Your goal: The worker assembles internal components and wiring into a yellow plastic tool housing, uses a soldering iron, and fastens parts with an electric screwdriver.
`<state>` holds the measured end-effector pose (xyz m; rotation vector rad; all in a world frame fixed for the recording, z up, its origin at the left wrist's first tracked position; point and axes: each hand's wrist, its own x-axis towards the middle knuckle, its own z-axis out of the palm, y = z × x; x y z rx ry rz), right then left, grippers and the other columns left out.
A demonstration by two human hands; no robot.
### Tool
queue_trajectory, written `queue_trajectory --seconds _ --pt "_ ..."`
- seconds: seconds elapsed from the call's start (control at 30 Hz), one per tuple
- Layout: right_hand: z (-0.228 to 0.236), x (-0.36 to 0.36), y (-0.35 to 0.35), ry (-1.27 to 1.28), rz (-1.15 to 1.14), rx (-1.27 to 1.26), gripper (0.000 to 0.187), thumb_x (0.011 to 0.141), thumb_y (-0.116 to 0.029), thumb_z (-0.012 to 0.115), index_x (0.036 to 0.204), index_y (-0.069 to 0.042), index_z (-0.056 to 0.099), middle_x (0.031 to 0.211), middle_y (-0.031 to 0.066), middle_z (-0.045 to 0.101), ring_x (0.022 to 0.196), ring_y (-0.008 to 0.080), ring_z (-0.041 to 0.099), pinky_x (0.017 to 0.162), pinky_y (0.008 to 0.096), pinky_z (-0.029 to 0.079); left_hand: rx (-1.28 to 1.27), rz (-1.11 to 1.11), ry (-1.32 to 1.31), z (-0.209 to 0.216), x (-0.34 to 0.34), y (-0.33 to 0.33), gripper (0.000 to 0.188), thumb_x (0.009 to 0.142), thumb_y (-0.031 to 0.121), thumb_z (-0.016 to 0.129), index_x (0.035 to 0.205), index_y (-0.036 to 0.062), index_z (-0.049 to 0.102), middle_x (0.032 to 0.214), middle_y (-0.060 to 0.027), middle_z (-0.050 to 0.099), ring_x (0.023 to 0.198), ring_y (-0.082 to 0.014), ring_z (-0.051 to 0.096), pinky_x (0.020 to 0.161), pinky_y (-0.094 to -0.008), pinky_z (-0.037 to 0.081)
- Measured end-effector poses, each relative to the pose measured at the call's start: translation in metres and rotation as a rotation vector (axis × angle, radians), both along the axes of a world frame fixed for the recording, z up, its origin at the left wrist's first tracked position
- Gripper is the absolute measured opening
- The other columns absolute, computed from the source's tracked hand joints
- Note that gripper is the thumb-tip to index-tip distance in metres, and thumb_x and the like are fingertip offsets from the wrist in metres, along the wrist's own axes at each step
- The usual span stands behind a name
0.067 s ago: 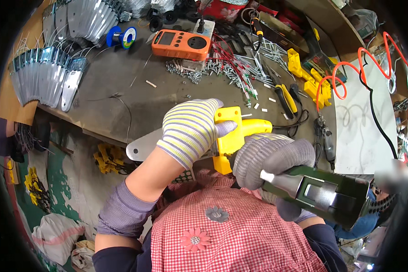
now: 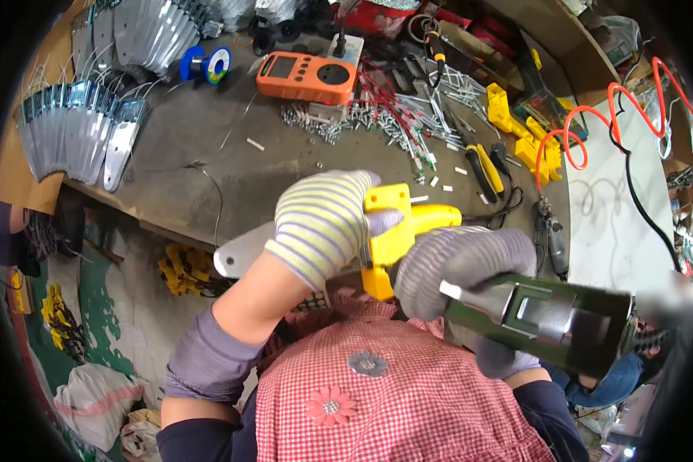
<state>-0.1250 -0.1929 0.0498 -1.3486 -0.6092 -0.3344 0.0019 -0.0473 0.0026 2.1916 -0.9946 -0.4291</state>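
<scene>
My left hand (image 2: 323, 219), in a striped white, yellow and grey glove, is closed around a yellow plastic handle (image 2: 391, 239). A flat silver metal blade (image 2: 242, 248) with a hole near its end sticks out to the left from beneath that hand. Gripped in my grey-gloved right hand (image 2: 466, 266) is a dark green and silver power screwdriver (image 2: 543, 316), lying roughly level with its front toward the handle. Where the tool's tip meets the yellow plastic is hidden by my right fingers.
Fanned metal blades (image 2: 77, 131) lie at the bench's left, beside a blue solder spool (image 2: 205, 65). An orange meter (image 2: 306, 77) stands at the back near loose screws (image 2: 377, 119). Yellow-handled pliers (image 2: 485, 171), yellow plastic parts (image 2: 535, 146) and a coiled orange hose (image 2: 574, 127) are at right.
The power screwdriver has turned and shifted slightly in my right hand. My left hand and the yellow handle stay almost where they were.
</scene>
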Motion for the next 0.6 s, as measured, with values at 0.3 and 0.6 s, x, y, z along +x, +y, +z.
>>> queue_trajectory --seconds 0.3,0.6 --pt "0.051 0.004 -0.014 -0.08 -0.053 -0.024 0.02 0.094 -0.02 0.066 0.095 0.0 0.064 0.07 0.0172 0.065 0.058 0.0308 0.066 0.055 0.0435 0.056 0.024 -0.077 0.098 0.013 -0.038 0.005 0.054 0.078 0.024 0.081 0.128 0.0093 0.066 0.099 -0.0174 0.069 0.086 -0.036 0.067 0.077 -0.039 0.053" --pt "0.008 0.011 -0.036 0.048 -0.169 -0.134 0.018 0.096 -0.016 0.062 0.101 0.001 0.064 0.079 0.0167 0.067 0.068 0.03 0.066 0.062 0.0432 0.056 -0.066 -0.152 0.157 -0.004 -0.036 -0.007 0.052 0.077 0.027 0.08 0.126 0.0145 0.068 0.096 -0.0189 0.067 0.083 -0.0374 0.066 0.075 -0.0393 0.053"
